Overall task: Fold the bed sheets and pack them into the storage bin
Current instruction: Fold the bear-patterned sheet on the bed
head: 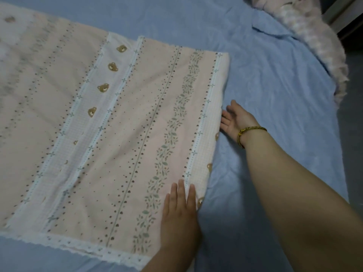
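A pink patterned bed sheet (117,122) with white checked bands, small bears and a lace hem lies partly folded on the blue bed cover (275,85). My left hand (179,213) presses flat on the sheet near its right folded edge, fingers straight. My right hand (234,119), wearing a yellow bracelet, lies palm up beside that edge, its fingertips tucked under the fold. No storage bin is in view.
A fluffy pinkish-white blanket (314,36) is bunched at the top right corner of the bed. The bed's right edge and a dark floor (353,114) show along the right side. Bare blue cover stretches to the right of the sheet.
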`<action>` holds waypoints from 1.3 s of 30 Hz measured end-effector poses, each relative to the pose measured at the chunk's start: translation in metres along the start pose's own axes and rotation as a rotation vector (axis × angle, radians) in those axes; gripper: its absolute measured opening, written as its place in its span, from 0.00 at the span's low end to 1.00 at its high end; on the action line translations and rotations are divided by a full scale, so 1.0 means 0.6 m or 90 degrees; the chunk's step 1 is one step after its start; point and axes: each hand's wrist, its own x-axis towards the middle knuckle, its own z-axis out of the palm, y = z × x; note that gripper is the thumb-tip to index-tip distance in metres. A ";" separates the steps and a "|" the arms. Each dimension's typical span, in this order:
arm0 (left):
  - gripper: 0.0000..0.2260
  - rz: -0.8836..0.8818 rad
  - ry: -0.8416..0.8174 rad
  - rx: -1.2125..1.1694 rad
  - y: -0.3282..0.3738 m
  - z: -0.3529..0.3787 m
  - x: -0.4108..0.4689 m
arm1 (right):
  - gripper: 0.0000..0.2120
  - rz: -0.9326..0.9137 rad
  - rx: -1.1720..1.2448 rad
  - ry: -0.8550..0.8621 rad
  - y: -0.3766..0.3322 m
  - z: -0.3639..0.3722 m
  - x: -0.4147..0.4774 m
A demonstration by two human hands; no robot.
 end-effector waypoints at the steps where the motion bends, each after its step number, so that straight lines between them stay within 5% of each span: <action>1: 0.25 -0.008 -0.011 -0.004 0.003 -0.010 -0.001 | 0.11 0.008 -0.065 0.012 -0.005 0.005 0.007; 4: 0.28 -0.046 -0.061 -0.089 0.001 -0.070 -0.002 | 0.05 0.003 -0.221 0.064 -0.023 0.024 0.030; 11: 0.20 -0.139 0.017 -0.312 -0.068 -0.173 -0.034 | 0.19 -0.142 -0.341 0.026 -0.070 0.099 0.004; 14: 0.17 -0.085 0.049 -0.340 -0.141 -0.233 -0.041 | 0.22 -0.199 -0.310 0.001 -0.090 0.179 -0.020; 17: 0.25 -0.076 0.085 -0.407 -0.231 -0.325 -0.052 | 0.24 -0.261 -0.360 0.013 -0.094 0.296 -0.041; 23: 0.17 -0.078 0.066 -0.529 -0.447 -0.461 -0.038 | 0.21 -0.347 -0.453 0.069 -0.047 0.533 -0.018; 28: 0.18 -0.142 0.063 -0.480 -0.657 -0.528 0.007 | 0.21 -0.366 -0.491 0.122 0.047 0.745 0.058; 36: 0.18 -0.269 0.044 -0.454 -0.847 -0.523 0.041 | 0.21 -0.290 -0.633 0.093 0.178 0.916 0.158; 39: 0.16 -0.318 0.036 -0.506 -0.864 -0.507 0.044 | 0.23 -0.227 -0.840 0.076 0.217 0.926 0.185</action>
